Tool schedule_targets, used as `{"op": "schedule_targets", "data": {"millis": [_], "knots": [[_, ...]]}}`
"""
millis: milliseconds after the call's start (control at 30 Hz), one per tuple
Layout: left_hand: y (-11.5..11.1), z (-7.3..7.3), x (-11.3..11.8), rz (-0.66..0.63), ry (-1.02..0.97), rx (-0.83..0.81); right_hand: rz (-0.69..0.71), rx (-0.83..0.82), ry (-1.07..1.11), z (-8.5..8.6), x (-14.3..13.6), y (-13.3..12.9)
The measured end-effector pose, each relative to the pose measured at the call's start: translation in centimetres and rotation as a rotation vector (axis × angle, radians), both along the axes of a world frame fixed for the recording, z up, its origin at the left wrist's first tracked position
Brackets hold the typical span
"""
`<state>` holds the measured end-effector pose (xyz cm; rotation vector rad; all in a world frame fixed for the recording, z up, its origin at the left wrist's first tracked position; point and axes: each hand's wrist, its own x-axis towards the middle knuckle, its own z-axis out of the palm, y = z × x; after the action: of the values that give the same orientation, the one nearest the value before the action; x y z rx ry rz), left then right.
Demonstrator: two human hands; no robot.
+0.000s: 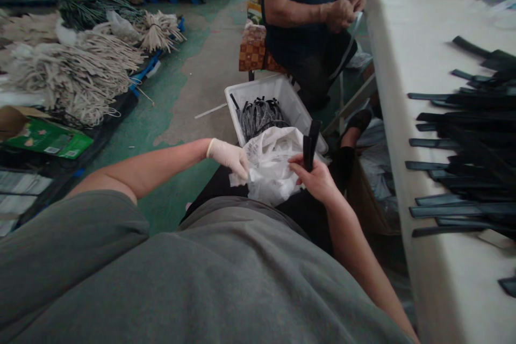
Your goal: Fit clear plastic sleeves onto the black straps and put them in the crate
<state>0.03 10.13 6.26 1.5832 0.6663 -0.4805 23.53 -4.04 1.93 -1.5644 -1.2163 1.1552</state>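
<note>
On my lap lies a white plastic bag (271,174), crumpled, with its mouth spread. My left hand (230,157), in a pale glove, has its fingers closed at the bag's left side; what they pinch is too small to make out. My bare right hand (316,176) holds a black strap (310,146), folded and upright, at the bag's right side. Just beyond the bag stands a white bin (237,110) with dark straps (264,115) in it, some in clear wrapping.
Many black straps (475,161) lie on the white-covered table (397,37) at right. A person (298,27) sits ahead, both hands on a pale strip. Bundled cords (76,75) are piled on a pallet at left. An open carton (368,193) stands beneath the table's edge.
</note>
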Motion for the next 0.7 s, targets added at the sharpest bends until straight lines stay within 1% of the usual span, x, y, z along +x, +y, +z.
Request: {"op": "schedule_targets", "data": {"millis": [33,67,100,133,200,233,267,300,333,367,400,500,533,567,600,633,667,700], "knots": [[1.8,0.6,-0.6,0.141,-0.058,0.014,-0.036,-0.029,0.078,-0.4,-0.1,-0.1],[4.1,1.5,-1.4,0.271,-0.115,0.042,-0.050,-0.054,0.150,-0.9,-0.2,-0.3],[6.6,2.7,-2.5,0.634,-0.304,0.117,-0.044,-0.075,0.215,-1.3,-0.4,-0.6],[9.3,4.1,-3.7,0.795,-0.415,0.174,-0.026,-0.092,0.275,-1.7,-0.6,-1.0],[14.0,6.8,-6.3,0.971,-0.560,0.256,0.009,-0.117,0.377,-2.5,-1.0,-2.0],[15.6,7.9,-7.5,1.088,-0.667,0.279,0.017,-0.127,0.416,-2.9,-1.3,-2.5],[16.3,8.4,-8.3,1.214,-0.764,0.253,0.018,-0.136,0.454,-3.3,-1.6,-3.1],[16.1,8.2,-8.8,1.314,-0.812,0.202,0.013,-0.144,0.491,-3.6,-1.9,-3.5],[15.1,7.4,-8.8,1.399,-0.820,0.127,0.008,-0.155,0.528,-4.0,-2.2,-4.0],[13.3,5.9,-8.3,1.457,-0.770,0.042,0.007,-0.167,0.560,-4.4,-2.5,-4.4],[10.9,3.9,-7.6,1.497,-0.678,-0.058,0.010,-0.182,0.586,-4.7,-2.8,-4.7],[2.1,-3.6,-4.3,1.582,-0.436,-0.406,0.056,-0.231,0.586,-5.3,-3.6,-5.5],[-0.7,-5.9,-3.2,1.576,-0.383,-0.466,0.078,-0.246,0.557,-5.3,-3.9,-5.7],[-3.1,-7.8,-2.3,1.584,-0.344,-0.503,0.095,-0.258,0.522,-5.1,-4.2,-5.9],[-5.0,-9.2,-1.6,1.597,-0.307,-0.574,0.111,-0.269,0.480,-4.9,-4.4,-6.0],[-6.5,-10.2,-1.0,1.614,-0.287,-0.650,0.129,-0.278,0.436,-4.6,-4.7,-6.0],[-7.4,-10.8,-0.6,1.631,-0.278,-0.718,0.152,-0.289,0.398,-4.2,-5.0,-6.0],[-7.8,-11.0,-0.4,1.647,-0.284,-0.776,0.175,-0.304,0.372,-3.8,-5.2,-5.9]]}}
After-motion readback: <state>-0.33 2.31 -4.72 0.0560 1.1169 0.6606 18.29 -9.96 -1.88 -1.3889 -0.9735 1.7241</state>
